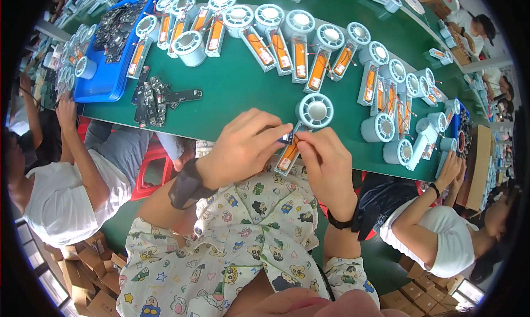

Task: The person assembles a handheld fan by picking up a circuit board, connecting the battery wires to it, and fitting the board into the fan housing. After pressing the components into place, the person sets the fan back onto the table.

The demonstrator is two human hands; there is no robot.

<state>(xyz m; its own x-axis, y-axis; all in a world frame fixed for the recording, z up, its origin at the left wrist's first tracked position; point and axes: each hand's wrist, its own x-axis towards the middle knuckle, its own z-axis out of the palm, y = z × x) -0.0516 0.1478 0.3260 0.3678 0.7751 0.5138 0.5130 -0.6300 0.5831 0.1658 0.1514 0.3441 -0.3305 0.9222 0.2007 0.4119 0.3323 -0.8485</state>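
In front of me at the table's near edge is a light blue handheld fan point(316, 110), its round head away from me. Its open handle holds an orange battery point(287, 157) and points toward my lap. My left hand point(243, 148) is closed, pinching a small dark circuit board point(286, 137) between thumb and fingers, just left of the handle. On the other side my right hand point(328, 168) is closed in a pinch at the handle's upper end. Whatever its fingertips hold is hidden, perhaps too thin to see.
Loose black circuit boards point(157, 100) lie in a pile on the green table point(221, 93). A blue tray point(107, 85) holds more boards at the left. Rows of similar fans point(300, 21) curve across the back and right. Co-workers sit on both sides, a right-hand worker's hands point(450, 169) at the table edge.
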